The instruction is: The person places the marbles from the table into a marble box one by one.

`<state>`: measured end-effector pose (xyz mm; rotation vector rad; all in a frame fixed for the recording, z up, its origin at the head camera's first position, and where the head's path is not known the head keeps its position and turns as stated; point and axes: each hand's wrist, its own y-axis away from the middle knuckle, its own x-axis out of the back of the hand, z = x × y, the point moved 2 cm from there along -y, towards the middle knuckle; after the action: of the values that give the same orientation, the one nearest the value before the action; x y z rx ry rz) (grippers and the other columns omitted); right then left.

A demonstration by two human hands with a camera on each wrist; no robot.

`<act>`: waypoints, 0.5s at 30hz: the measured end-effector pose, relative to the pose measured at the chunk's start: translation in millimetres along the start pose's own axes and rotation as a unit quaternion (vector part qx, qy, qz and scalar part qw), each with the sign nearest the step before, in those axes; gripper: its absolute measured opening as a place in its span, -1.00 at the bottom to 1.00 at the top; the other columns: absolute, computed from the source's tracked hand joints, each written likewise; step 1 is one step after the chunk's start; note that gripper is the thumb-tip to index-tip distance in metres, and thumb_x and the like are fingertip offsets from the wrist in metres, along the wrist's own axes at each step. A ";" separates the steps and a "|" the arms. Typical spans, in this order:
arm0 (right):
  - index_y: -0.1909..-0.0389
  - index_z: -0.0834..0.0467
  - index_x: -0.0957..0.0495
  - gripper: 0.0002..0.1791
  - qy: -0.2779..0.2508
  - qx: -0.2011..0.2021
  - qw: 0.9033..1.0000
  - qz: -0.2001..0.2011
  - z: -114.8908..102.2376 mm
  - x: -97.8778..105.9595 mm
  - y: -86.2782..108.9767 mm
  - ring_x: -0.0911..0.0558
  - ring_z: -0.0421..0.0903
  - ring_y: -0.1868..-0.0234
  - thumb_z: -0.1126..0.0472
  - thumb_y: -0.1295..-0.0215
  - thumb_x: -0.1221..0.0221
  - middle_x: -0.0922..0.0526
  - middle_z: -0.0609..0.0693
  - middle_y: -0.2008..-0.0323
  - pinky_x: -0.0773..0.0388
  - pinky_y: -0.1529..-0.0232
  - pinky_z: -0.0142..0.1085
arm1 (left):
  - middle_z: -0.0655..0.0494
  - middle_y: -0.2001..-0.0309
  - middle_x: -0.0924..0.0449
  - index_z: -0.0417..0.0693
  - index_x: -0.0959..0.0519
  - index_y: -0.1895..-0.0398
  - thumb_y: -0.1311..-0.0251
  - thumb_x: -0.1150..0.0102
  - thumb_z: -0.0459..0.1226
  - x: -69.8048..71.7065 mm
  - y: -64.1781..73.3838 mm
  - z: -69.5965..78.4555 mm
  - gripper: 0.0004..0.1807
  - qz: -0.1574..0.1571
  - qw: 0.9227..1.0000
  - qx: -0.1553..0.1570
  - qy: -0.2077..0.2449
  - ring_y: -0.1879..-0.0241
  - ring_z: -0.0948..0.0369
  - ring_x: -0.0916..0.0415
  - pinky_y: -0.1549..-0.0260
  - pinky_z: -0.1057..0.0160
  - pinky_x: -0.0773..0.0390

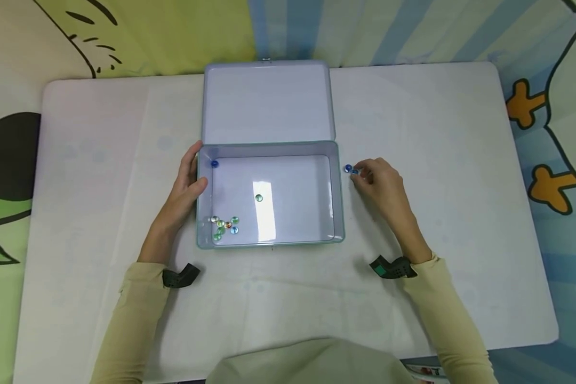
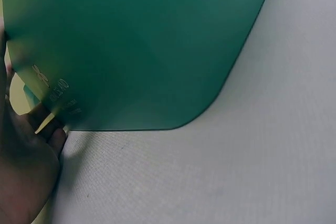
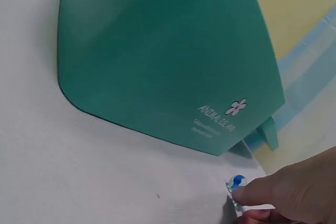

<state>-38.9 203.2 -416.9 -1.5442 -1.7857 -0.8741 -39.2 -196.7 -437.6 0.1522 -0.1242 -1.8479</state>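
Note:
A shallow pencil-case-like box point(image 1: 269, 247) lies with its lid point(image 1: 269, 101) folded back behind it. Its outer wall looks green in both wrist views. My left hand point(image 1: 177, 200) holds the box's left side, thumb over the rim and fingers along the outside toward the back corner. Right of the box, my right hand point(image 1: 381, 184) pinches a blue-swirled glass marble point(image 1: 355, 172) between thumb and fingertips, partly hidden by them. Another blue marble point(image 1: 348, 168) is right beside it. Inside the box, several marbles point(image 1: 221, 231) cluster front left, a green marble point(image 1: 259, 198) sits mid-floor, and a dark blue marble point(image 1: 214, 164) is back left.
The box stands on a white-covered table point(image 1: 451, 160) with rounded corners. A patterned cloth point(image 1: 173, 37) hangs along the back and both sides. Each wrist carries a dark camera strap point(image 1: 393, 268). A bright light reflection crosses the box floor.

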 end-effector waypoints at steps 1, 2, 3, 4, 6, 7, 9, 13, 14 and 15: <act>0.10 0.32 -0.60 -0.78 -0.001 -0.001 1.000 0.002 -0.2 0.7 0.6 -0.49 0.04 0.35 0.30 -0.30 -0.20 -0.56 0.20 0.34 -0.33 0.32 -0.23 | 0.13 -0.56 0.19 0.33 0.06 -0.52 -0.17 -0.21 0.14 -0.1 -0.3 0.3 -0.08 -0.001 1.000 -0.001 0.001 -0.54 0.16 0.24 -0.44 -0.14 0.28; 0.10 0.32 -0.60 -0.79 -0.003 -0.004 1.000 0.004 -0.1 1.9 1.5 -0.51 0.04 0.34 0.30 -0.31 -0.18 -0.58 0.20 0.33 -0.35 0.30 -0.22 | 0.13 -0.56 0.18 0.32 0.06 -0.52 -0.17 -0.22 0.14 -0.2 -0.6 0.4 -0.07 -0.001 1.000 -0.003 0.002 -0.53 0.16 0.23 -0.44 -0.14 0.28; 0.09 0.31 -0.59 -0.79 -0.006 -0.010 1.000 0.004 0.2 3.2 2.6 -0.53 0.05 0.32 0.30 -0.31 -0.17 -0.60 0.20 0.31 -0.37 0.28 -0.20 | 0.13 -0.57 0.18 0.32 0.05 -0.52 -0.17 -0.22 0.14 -0.3 -0.8 0.5 -0.07 -0.001 1.000 -0.004 0.002 -0.54 0.16 0.24 -0.45 -0.13 0.28; 0.08 0.30 -0.59 -0.78 -0.011 -0.015 1.000 0.003 0.6 4.7 3.8 -0.56 0.06 0.29 0.30 -0.32 -0.16 -0.61 0.20 0.28 -0.39 0.25 -0.18 | 0.12 -0.56 0.18 0.32 0.05 -0.52 -0.16 -0.22 0.14 -0.3 -0.8 0.6 -0.07 -0.001 1.000 -0.003 0.002 -0.54 0.16 0.23 -0.44 -0.14 0.28; 0.05 0.28 -0.58 -0.77 -0.023 -0.026 0.999 0.000 2.3 7.4 5.9 -0.61 0.09 0.24 0.28 -0.34 -0.15 -0.64 0.20 0.23 -0.45 0.18 -0.13 | 0.13 -0.57 0.19 0.33 0.05 -0.52 -0.16 -0.22 0.15 -0.4 -0.4 0.6 -0.07 0.000 1.000 -0.001 -0.001 -0.54 0.16 0.25 -0.44 -0.14 0.29; 0.03 0.28 -0.57 -0.76 -0.028 -0.030 0.999 0.000 3.1 8.7 7.2 -0.63 0.10 0.22 0.28 -0.34 -0.14 -0.65 0.20 0.21 -0.47 0.16 -0.11 | 0.13 -0.57 0.19 0.33 0.05 -0.52 -0.16 -0.22 0.15 -0.4 -0.1 0.6 -0.07 0.001 1.000 0.001 -0.003 -0.54 0.16 0.25 -0.44 -0.15 0.29; 0.01 0.27 -0.56 -0.75 -0.032 -0.032 0.999 0.001 4.5 11.1 9.8 -0.66 0.11 0.21 0.26 -0.36 -0.14 -0.67 0.21 0.20 -0.49 0.14 -0.10 | 0.14 -0.57 0.20 0.34 0.05 -0.52 -0.17 -0.20 0.14 -0.4 0.2 0.6 -0.08 0.002 1.000 0.003 -0.006 -0.55 0.16 0.27 -0.44 -0.17 0.31; 0.00 0.25 -0.57 -0.74 -0.071 -0.030 0.997 0.005 7.2 13.6 14.2 -0.70 -0.01 0.30 0.26 -0.34 -0.17 -0.72 0.20 0.24 -0.50 0.18 -0.37 | 0.15 -0.57 0.21 0.35 0.05 -0.52 -0.19 -0.19 0.12 -0.6 0.1 0.8 -0.10 0.002 1.000 0.004 -0.010 -0.56 0.16 0.28 -0.44 -0.18 0.32; -0.01 0.27 -0.57 -0.73 -0.092 -0.028 0.995 0.002 7.6 14.0 15.1 -0.70 -0.07 0.33 0.27 -0.34 -0.17 -0.73 0.21 0.24 -0.49 0.20 -0.45 | 0.15 -0.57 0.20 0.36 0.05 -0.52 -0.19 -0.19 0.12 -0.6 0.0 0.9 -0.11 0.002 1.000 0.003 -0.011 -0.55 0.16 0.28 -0.44 -0.18 0.31; -0.01 0.27 -0.57 -0.73 -0.120 -0.030 0.992 -0.003 8.5 14.2 15.8 -0.70 -0.14 0.36 0.27 -0.34 -0.18 -0.73 0.22 0.23 -0.49 0.22 -0.51 | 0.15 -0.57 0.20 0.36 0.05 -0.51 -0.19 -0.19 0.12 -0.5 0.1 0.9 -0.11 0.003 1.000 0.003 -0.012 -0.55 0.15 0.27 -0.44 -0.18 0.31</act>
<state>-25.4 219.9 -409.2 -1.7457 -1.9468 -0.7763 -39.2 -196.3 -436.7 0.1339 -0.1474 -1.8447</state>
